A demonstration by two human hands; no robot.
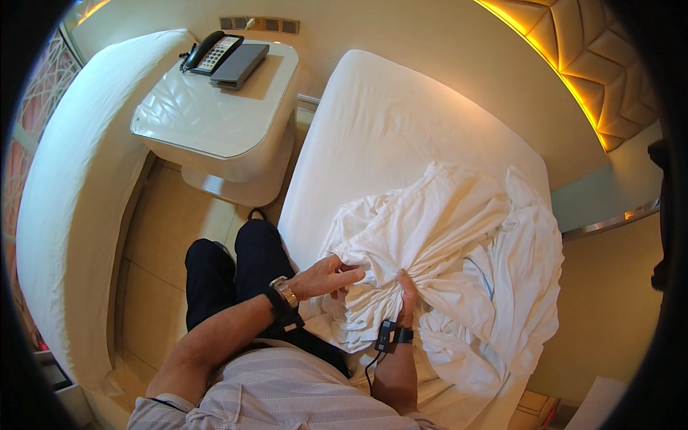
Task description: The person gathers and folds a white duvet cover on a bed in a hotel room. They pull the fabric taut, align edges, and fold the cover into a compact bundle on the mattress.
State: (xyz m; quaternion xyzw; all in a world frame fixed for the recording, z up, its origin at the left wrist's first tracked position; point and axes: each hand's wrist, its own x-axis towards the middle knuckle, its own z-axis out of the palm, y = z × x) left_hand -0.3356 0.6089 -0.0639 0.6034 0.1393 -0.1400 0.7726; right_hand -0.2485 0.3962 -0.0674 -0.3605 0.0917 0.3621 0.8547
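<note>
A large crumpled white sheet [457, 209] lies bunched over the near part of a bed with a smooth white cover [365, 123]. My right hand [408, 295] grips gathered folds of the sheet, its thumb on top and the other fingers hidden by cloth. To its left, my left hand [328, 277] is at the sheet's left edge, with thumb and fingers partly curled; whether it pinches any cloth cannot be told. A metal watch is on the left wrist, and a small black device is strapped to the right wrist.
Left of the bed stands a white bedside table [204, 118] with a black telephone [215, 52] and a grey folder-like item [239, 65]. Farther left is a second bed [70, 204] with a white cover. Tiled floor [166, 215] lies between the beds. A wall socket strip [259, 24] is above the table.
</note>
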